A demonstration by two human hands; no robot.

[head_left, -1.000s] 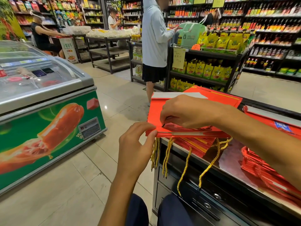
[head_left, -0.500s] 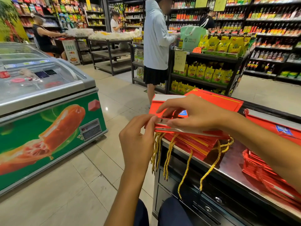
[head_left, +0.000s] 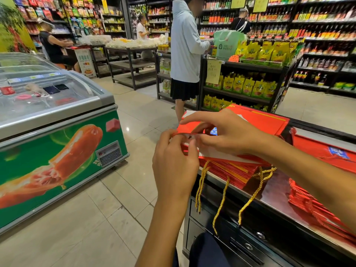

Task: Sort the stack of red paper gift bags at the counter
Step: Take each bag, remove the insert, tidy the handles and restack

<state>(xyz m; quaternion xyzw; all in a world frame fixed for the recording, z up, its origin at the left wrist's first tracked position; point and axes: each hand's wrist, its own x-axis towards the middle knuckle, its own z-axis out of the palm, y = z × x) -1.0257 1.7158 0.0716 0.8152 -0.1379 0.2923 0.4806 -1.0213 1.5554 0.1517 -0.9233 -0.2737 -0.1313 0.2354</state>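
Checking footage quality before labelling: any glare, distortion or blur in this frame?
Head view: wide-angle bending curves the freezer and shelves; ceiling lights glare on the freezer glass and floor tiles; hands and red bags are fairly sharp; distant shelf labels are unreadable.

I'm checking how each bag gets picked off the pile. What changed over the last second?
The left hand rose from below the pile to pinch the top bag edge. The right hand shifted from pressing flat to pinching, and the edge lifted. The stack, its gold cords and the counter stayed put.
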